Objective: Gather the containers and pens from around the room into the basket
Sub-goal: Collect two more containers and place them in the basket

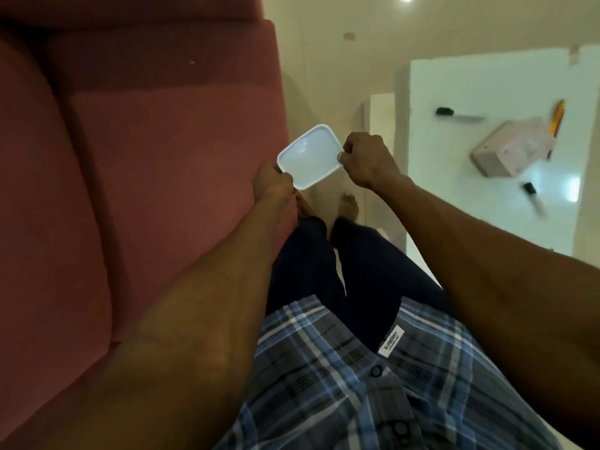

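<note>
While both hands grip it by opposite edges, a shallow white container (308,156) with rounded corners hangs in the air in front of the person, over the strip of floor (324,92) between a sofa and a table. The left hand (272,180) pinches its near left corner, and the right hand (368,157) curls round its right edge. Just to the left stands the red sofa (146,141). To the right, on the white table (487,86), lie a black-capped marker (457,114), a pale pink box (511,147), an orange pen (557,118) beside the box and a second marker (534,198) nearer the person. Below the container show bare feet (349,204), dark trousers (324,254) and a checked shirt (357,384).
</note>
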